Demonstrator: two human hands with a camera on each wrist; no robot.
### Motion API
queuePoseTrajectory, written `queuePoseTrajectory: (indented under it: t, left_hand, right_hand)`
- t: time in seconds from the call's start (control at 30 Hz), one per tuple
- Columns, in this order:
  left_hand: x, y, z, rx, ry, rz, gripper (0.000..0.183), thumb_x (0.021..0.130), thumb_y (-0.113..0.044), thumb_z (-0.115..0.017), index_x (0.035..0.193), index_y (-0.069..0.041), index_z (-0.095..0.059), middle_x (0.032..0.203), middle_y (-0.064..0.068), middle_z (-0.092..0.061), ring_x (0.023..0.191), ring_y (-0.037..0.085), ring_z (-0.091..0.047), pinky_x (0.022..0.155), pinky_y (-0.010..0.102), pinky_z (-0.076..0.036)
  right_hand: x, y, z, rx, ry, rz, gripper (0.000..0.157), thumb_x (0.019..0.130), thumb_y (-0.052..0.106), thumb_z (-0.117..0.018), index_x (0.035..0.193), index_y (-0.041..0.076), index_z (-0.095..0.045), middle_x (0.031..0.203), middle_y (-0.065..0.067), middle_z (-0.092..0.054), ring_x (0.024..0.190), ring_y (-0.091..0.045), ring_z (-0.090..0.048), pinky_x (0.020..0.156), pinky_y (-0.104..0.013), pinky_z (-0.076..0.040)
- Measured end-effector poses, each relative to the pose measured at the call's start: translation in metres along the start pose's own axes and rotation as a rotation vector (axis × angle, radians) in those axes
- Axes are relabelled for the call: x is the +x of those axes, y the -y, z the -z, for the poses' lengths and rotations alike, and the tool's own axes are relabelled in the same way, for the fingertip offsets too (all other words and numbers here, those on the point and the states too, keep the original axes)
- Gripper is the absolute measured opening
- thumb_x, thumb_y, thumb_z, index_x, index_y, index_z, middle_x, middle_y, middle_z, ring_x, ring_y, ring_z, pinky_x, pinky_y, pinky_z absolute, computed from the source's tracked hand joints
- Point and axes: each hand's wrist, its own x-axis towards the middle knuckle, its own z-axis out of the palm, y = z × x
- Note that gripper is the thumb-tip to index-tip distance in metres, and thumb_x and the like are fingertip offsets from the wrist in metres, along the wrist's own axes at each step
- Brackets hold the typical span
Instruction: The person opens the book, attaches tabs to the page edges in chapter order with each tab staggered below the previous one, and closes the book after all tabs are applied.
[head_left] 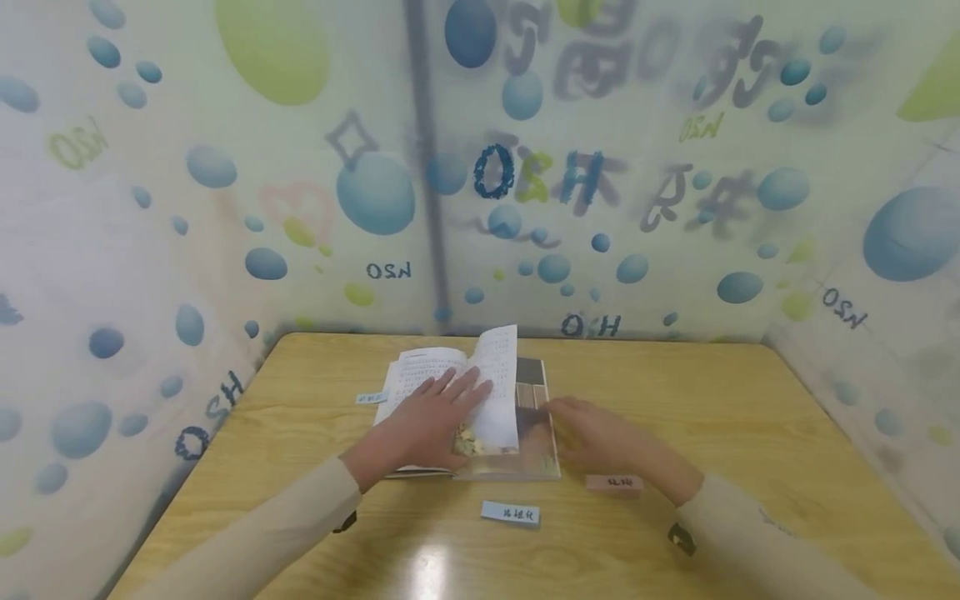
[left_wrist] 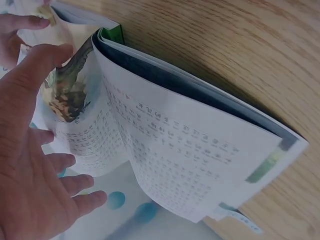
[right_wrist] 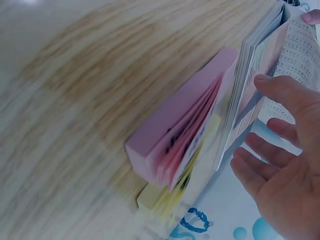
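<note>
An open book [head_left: 491, 467] with printed and illustrated pages lies on the table, one page [head_left: 498, 392] standing raised near its middle. My left hand [head_left: 438, 421] is spread over the book, its fingers straight and overlapping the raised page in the head view. In the left wrist view its thumb [left_wrist: 57, 52] reaches over a picture near the spine. At the book's right edge is my right hand [head_left: 600, 433], fingers loosely extended and pinching nothing. Its thumb tip is right at the cover edge in the right wrist view. Beside it are a pink sticky-note pad [right_wrist: 180, 120] and a yellow one [right_wrist: 165, 200].
A light blue strip [head_left: 510, 513] with handwriting lies in front of the book. Another small written tab [head_left: 371, 398] sticks out from the book's left edge. The wooden table [head_left: 675, 383] meets walls [head_left: 645, 208] patterned with blue and green dots at the back and sides.
</note>
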Motion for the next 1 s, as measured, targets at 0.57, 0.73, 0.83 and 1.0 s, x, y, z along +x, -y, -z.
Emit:
queuePoseTrajectory:
  t: [0.57,0.73,0.83,1.0]
  left_hand:
    - [-0.026,0.017,0.001,0.052,-0.156,0.098,0.111,0.08,-0.034,-0.079,0.163,-0.005,-0.011,0.166,0.021,-0.012,0.147,0.046,-0.021,0.112,0.061,-0.03]
    - [-0.036,0.028,0.0,0.046,-0.223,0.135,0.11,0.081,-0.036,-0.08,0.162,-0.001,-0.015,0.164,0.025,-0.017,0.146,0.048,-0.023,0.112,0.062,-0.03]
    - [-0.043,0.035,-0.003,0.047,-0.227,0.167,0.11,0.08,-0.036,-0.082,0.161,-0.001,-0.016,0.163,0.026,-0.019,0.145,0.049,-0.025,0.111,0.062,-0.032]
    - [-0.05,0.046,-0.011,0.056,-0.208,0.199,0.107,0.081,-0.037,-0.082,0.161,-0.001,-0.021,0.162,0.028,-0.021,0.143,0.051,-0.026,0.11,0.064,-0.031]
  right_hand:
    - [0.008,0.007,-0.006,-0.019,-0.002,0.09,0.061,0.088,0.019,-0.079,0.141,0.0,-0.054,0.132,-0.014,-0.062,0.12,-0.029,-0.059,0.102,-0.045,-0.048]
    - [0.009,0.008,-0.007,-0.002,-0.005,0.103,0.058,0.088,0.017,-0.079,0.137,-0.003,-0.055,0.127,-0.013,-0.064,0.116,-0.028,-0.061,0.1,-0.045,-0.05]
    - [0.009,0.007,-0.007,-0.013,0.0,0.1,0.058,0.088,0.017,-0.078,0.138,-0.003,-0.055,0.127,-0.013,-0.063,0.117,-0.028,-0.06,0.1,-0.045,-0.049]
    - [0.009,0.006,-0.009,-0.021,0.007,0.096,0.058,0.089,0.018,-0.078,0.138,-0.002,-0.054,0.127,-0.013,-0.063,0.117,-0.028,-0.06,0.1,-0.045,-0.049]
